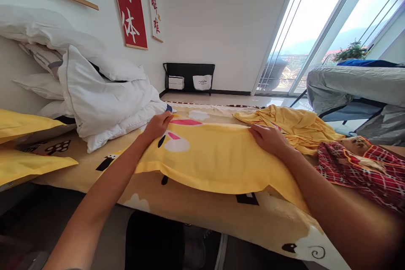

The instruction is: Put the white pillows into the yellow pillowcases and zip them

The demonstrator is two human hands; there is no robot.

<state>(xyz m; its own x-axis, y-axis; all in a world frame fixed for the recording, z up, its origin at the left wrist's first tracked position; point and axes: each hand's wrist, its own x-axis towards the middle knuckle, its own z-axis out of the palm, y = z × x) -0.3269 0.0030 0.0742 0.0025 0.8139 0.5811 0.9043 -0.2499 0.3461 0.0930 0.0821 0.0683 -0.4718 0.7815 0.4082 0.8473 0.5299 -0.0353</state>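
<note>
A yellow pillowcase (215, 158) with a flat flange lies across the patterned yellow bed sheet (196, 209) in front of me. My left hand (158, 125) grips its far left edge, fingers curled over the cloth. My right hand (268, 138) pinches its far right edge, fingers closed on the fabric. Both arms reach forward over the bed's near edge.
A heap of white duvet and pillows (95, 93) is piled at the left against the wall. Yellow pillows (28, 164) lie at the far left. A crumpled yellow cloth (294, 124) and a red plaid cloth (357, 168) lie at the right. A grey covered cot (354, 88) stands by the glass doors.
</note>
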